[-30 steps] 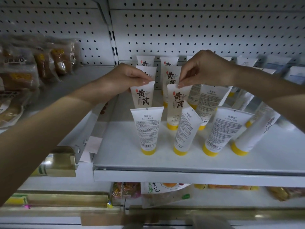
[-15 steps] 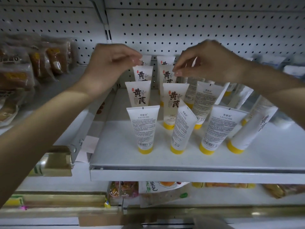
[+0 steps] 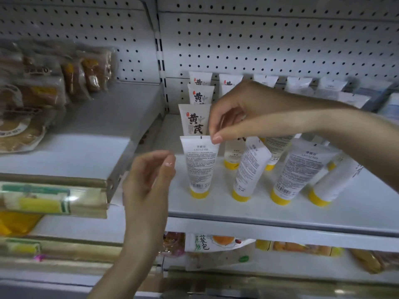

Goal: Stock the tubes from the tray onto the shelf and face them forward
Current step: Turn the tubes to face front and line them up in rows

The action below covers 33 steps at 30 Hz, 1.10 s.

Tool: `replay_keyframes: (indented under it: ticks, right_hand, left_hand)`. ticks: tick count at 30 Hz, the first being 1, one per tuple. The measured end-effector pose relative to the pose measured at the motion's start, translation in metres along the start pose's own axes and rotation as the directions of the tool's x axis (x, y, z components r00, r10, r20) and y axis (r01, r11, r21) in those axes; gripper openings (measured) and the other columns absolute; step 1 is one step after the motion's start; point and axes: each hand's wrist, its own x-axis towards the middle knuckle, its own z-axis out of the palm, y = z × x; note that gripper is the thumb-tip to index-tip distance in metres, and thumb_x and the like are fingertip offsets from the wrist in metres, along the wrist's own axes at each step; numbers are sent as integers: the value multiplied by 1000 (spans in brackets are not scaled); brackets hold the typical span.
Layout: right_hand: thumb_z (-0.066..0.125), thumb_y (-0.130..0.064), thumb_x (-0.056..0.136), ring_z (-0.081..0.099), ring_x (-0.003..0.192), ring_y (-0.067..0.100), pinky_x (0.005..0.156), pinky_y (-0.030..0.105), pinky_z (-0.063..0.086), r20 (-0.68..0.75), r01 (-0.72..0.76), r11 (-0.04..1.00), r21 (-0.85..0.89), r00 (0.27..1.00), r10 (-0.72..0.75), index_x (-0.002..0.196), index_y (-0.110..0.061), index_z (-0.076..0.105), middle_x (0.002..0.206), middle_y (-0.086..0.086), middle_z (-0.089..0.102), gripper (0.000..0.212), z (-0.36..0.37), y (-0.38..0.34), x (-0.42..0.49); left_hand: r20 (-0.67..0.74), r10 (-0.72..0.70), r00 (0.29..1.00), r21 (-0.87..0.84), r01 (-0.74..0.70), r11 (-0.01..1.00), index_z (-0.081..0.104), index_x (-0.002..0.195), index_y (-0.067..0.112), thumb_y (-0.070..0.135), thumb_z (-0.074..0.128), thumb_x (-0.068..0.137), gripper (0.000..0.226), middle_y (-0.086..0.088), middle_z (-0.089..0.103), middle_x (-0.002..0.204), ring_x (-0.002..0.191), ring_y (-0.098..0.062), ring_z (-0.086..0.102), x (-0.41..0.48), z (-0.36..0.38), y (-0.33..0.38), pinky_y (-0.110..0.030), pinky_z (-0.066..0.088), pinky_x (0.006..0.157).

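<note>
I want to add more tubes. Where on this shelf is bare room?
Bare: the shelf's front strip, between the front row of tubes and the edge; also left of the leftmost front tube. Crowded behind that row.

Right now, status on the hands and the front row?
Right hand pinches front-left tube at its top corner. Left hand open, apart. Tube's back label faces out. Nothing blocking.

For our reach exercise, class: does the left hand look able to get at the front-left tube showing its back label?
Probably yes. The left hand hovers open beside the front-left tube, nothing between them; the right hand pinches only a top corner, leaving the body free.
</note>
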Motion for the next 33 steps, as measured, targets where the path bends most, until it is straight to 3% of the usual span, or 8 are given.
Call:
replay_keyframes:
  ticks: [4, 9, 13, 16, 21, 24, 28, 33]
  right_hand:
    - [70, -17, 82, 67, 81, 6, 80, 31, 53, 8, -21, 1000, 16, 1000, 21, 87, -13, 75, 84, -5, 73, 8, 5, -1, 4]
    - [68, -20, 85, 68, 85, 10, 83, 33, 51, 6, -37, 997, 63, 999, 37, 90, -12, 76, 87, -3, 74, 12, 9, -5, 7]
    - [68, -24, 84, 66, 97, 15, 91, 38, 49, 38, -14, 996, 88, 999, 11, 98, -18, 75, 103, -3, 69, 17, 12, -9, 8]
    - [71, -26, 80, 65, 102, 17, 94, 42, 49, 64, -21, 994, 110, 998, 14, 101, -18, 74, 112, -5, 63, 22, 13, -10, 9]
    - [76, -16, 78, 70, 89, 16, 87, 48, 53, 86, -31, 990, 134, 996, 20, 99, -14, 72, 108, 13, 66, 22, 15, -9, 15]
    - [79, -26, 75, 66, 88, 14, 84, 46, 53, 22, -19, 997, 78, 1000, 18, 97, -18, 74, 100, 2, 68, 24, 16, -8, 21]
    - [78, -36, 74, 58, 87, 1, 78, 24, 48, -59, 13, 1000, -6, 998, -14, 87, -21, 75, 94, -8, 66, 21, 18, -5, 25]
    - [78, -19, 76, 62, 70, 6, 65, 22, 49, -106, 17, 1000, 5, 994, -17, 77, -9, 73, 75, -1, 69, 11, 26, -3, 29]
  left_hand:
    - [5, 8, 1000, 1, -8, 1000, 67, 94, 11, 13, 56, 92, 12, 2, 71, 95, 96, -12, 66, -9, 11, -9, -33, 54, 87]
    - [60, 57, 997, 48, -59, 997, 65, 110, 10, 10, 54, 93, 21, 10, 69, 104, 99, 2, 61, -12, 17, -5, -6, 45, 74]
    - [75, 81, 994, 28, -83, 996, 61, 120, 15, 34, 51, 86, 40, 11, 66, 113, 107, 1, 59, -9, 19, -5, -8, 46, 81]
    - [89, 89, 992, 19, -91, 996, 60, 122, 14, 36, 55, 88, 40, 8, 65, 116, 109, -1, 59, -6, 20, -8, -15, 48, 89]
    - [135, 90, 987, 42, -97, 994, 58, 119, 17, 44, 72, 72, 56, 8, 66, 113, 107, -7, 62, 0, 21, -14, -22, 49, 94]
    - [170, 90, 981, 66, -102, 993, 59, 117, 19, 38, 70, 67, 55, 10, 66, 111, 103, -4, 63, 8, 18, -16, -20, 50, 91]
    - [248, 64, 967, 18, -71, 997, 67, 112, 15, 29, 65, 76, 39, 7, 72, 104, 98, -3, 66, 17, 9, -20, -16, 51, 81]
    - [260, 41, 965, -37, -32, 999, 69, 100, 18, 10, 60, 85, 19, 11, 73, 98, 91, -1, 66, 22, 5, -23, -12, 49, 73]
